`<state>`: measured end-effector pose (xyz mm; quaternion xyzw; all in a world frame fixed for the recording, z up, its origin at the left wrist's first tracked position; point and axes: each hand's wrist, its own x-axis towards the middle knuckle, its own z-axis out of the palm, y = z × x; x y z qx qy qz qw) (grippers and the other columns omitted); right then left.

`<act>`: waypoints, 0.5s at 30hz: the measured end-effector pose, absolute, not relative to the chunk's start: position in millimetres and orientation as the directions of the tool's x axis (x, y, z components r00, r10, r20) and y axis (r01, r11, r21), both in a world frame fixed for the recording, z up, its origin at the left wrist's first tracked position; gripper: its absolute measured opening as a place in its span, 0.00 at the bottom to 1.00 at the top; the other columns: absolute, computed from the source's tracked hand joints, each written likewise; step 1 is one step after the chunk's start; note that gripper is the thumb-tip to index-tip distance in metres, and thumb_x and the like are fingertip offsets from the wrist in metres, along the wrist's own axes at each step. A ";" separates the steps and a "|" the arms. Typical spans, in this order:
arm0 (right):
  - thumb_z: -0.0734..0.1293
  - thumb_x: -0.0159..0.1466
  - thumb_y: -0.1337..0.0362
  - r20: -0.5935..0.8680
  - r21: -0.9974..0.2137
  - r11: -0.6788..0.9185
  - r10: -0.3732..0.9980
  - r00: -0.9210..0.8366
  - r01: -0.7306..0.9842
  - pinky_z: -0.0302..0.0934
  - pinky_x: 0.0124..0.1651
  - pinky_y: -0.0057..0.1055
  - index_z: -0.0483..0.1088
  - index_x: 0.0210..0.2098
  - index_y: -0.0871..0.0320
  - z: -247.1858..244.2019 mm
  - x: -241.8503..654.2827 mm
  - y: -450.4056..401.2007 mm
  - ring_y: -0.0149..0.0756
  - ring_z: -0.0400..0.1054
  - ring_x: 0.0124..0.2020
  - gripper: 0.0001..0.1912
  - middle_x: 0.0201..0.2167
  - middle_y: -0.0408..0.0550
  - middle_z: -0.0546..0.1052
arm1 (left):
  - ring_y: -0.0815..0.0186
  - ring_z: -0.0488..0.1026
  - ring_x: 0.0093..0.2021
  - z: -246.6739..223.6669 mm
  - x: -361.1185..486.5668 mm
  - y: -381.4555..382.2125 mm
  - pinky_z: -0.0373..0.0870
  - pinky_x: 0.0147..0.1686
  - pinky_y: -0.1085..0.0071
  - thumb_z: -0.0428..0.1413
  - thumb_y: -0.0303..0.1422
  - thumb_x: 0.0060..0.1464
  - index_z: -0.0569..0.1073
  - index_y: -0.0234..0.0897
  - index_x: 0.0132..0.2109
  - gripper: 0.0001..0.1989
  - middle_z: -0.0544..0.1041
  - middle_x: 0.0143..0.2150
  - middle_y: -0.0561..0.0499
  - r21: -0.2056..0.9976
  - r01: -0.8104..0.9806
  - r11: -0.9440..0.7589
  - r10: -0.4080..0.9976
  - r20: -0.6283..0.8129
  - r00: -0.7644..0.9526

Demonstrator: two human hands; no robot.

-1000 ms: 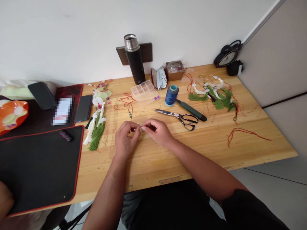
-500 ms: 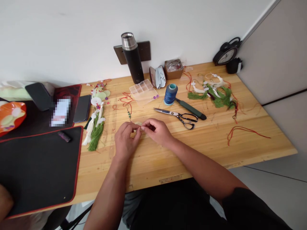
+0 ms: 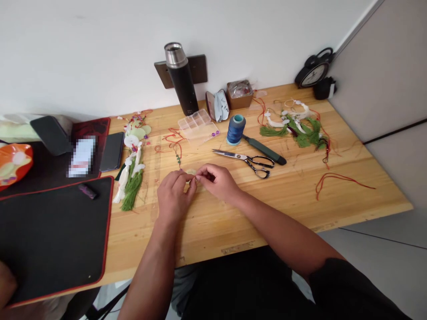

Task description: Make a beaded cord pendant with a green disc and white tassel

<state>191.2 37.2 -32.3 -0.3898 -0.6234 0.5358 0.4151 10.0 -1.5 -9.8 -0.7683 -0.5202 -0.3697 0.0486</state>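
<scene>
My left hand (image 3: 175, 192) and my right hand (image 3: 218, 181) meet fingertip to fingertip low over the wooden table (image 3: 213, 226). Both are pinched closed on something too small to make out. A pale disc (image 3: 191, 172) shows just behind the fingertips. From beside my left hand, a cord with dark green beads (image 3: 178, 159) runs away from me. Open-bladed scissors (image 3: 245, 159) lie beyond my right hand, near a blue thread spool (image 3: 236, 130) and a dark green-handled tool (image 3: 265, 150).
A black thermos (image 3: 182, 80) stands by the wall behind a clear compartment box (image 3: 196, 124). Green and white tassels (image 3: 133, 182) lie left, others (image 3: 302, 126) right. A black mat (image 3: 56, 240) covers the left, with part of another person's arm (image 3: 6, 284) at its edge.
The view has shifted slightly, so the things on the table sit a little differently in the picture. My hands keep nearly the same pinched pose.
</scene>
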 end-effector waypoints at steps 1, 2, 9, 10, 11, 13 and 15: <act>0.71 0.69 0.58 0.102 -0.991 0.125 0.931 -0.352 0.044 0.66 0.39 0.32 0.77 0.39 0.54 -31.9 191.4 37.1 0.35 0.72 0.34 0.07 0.34 0.44 0.81 | 0.59 0.82 0.40 -8.9 10.3 -1.2 0.77 0.41 0.65 0.63 0.26 0.68 0.79 0.40 0.40 0.05 0.82 0.36 0.48 0.288 0.839 -0.462 0.754 0.626 0.201; 0.70 0.69 0.58 0.104 -0.991 0.129 0.931 -0.350 0.047 0.66 0.39 0.32 0.76 0.39 0.54 -31.5 191.5 37.0 0.35 0.72 0.34 0.06 0.34 0.44 0.81 | 0.59 0.82 0.40 -8.2 10.5 -1.0 0.77 0.41 0.65 0.63 0.26 0.68 0.79 0.40 0.40 0.05 0.82 0.36 0.48 0.272 0.841 -0.468 0.747 0.630 0.212; 0.70 0.67 0.59 0.090 -0.991 0.120 0.934 -0.347 0.064 0.63 0.36 0.31 0.75 0.38 0.54 -29.0 191.4 36.1 0.33 0.69 0.31 0.06 0.31 0.42 0.78 | 0.60 0.81 0.39 -11.9 11.6 -2.0 0.76 0.39 0.65 0.62 0.28 0.68 0.79 0.40 0.40 0.06 0.83 0.36 0.48 0.329 0.839 -0.433 0.786 0.593 0.173; 0.70 0.67 0.59 0.090 -0.991 0.120 0.934 -0.345 0.066 0.63 0.36 0.31 0.75 0.38 0.54 -28.7 191.5 36.1 0.33 0.68 0.31 0.05 0.31 0.42 0.78 | 0.61 0.81 0.38 -12.7 12.0 -2.3 0.76 0.38 0.66 0.62 0.29 0.69 0.79 0.40 0.39 0.06 0.82 0.36 0.49 0.365 0.835 -0.412 0.805 0.575 0.146; 0.70 0.67 0.59 0.089 -0.991 0.119 0.935 -0.344 0.066 0.62 0.36 0.31 0.74 0.37 0.54 -28.4 191.5 36.1 0.33 0.68 0.30 0.06 0.30 0.41 0.77 | 0.62 0.80 0.37 -13.1 12.4 -2.5 0.76 0.38 0.66 0.62 0.30 0.69 0.79 0.41 0.39 0.07 0.82 0.36 0.50 0.404 0.825 -0.394 0.822 0.557 0.120; 0.70 0.67 0.59 0.086 -0.991 0.115 0.933 -0.348 0.061 0.62 0.35 0.31 0.74 0.37 0.54 -28.2 191.7 36.2 0.33 0.67 0.30 0.06 0.30 0.41 0.77 | 0.64 0.79 0.35 -12.8 13.2 -2.7 0.75 0.37 0.67 0.61 0.30 0.69 0.79 0.41 0.38 0.07 0.81 0.35 0.51 0.477 0.794 -0.377 0.845 0.528 0.083; 0.70 0.67 0.59 0.082 -0.992 0.109 0.932 -0.354 0.058 0.62 0.35 0.31 0.75 0.37 0.54 -28.2 191.9 36.2 0.33 0.67 0.30 0.06 0.30 0.41 0.76 | 0.65 0.77 0.33 -11.2 13.9 -2.6 0.75 0.37 0.68 0.62 0.29 0.68 0.78 0.40 0.38 0.07 0.80 0.34 0.52 0.529 0.758 -0.381 0.852 0.519 0.066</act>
